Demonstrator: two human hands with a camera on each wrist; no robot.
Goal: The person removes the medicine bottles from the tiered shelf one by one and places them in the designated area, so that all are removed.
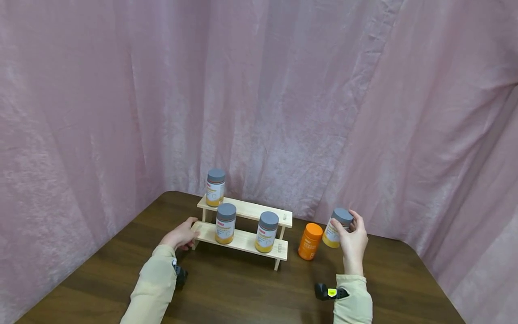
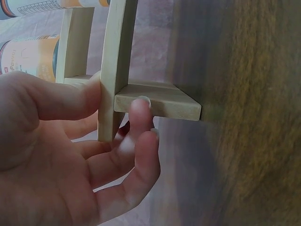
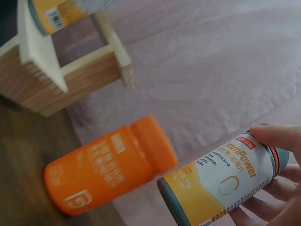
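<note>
At the left end of a two-step wooden display rack [image 1: 247,242], my left hand [image 1: 182,235] grips the lower board. The left wrist view shows the thumb [image 2: 70,99] against one face of the board and the fingers curled round beneath, near the leg [image 2: 160,101]. My right hand [image 1: 354,238] holds a grey-lidded supplement bottle [image 1: 332,235] near its lid, thumb on one side and fingers on the other. Its white and yellow label [image 3: 225,174] faces the right wrist camera. Just left of it stands an orange bottle [image 1: 310,243] with an orange lid.
Two matching grey-lidded bottles, one on the left [image 1: 225,224] and one on the right [image 1: 266,232], stand on the lower step. Another bottle [image 1: 215,188] stands at the left of the upper step [image 1: 255,210]. A pink curtain [image 1: 259,112] hangs behind the brown wooden table [image 1: 238,292].
</note>
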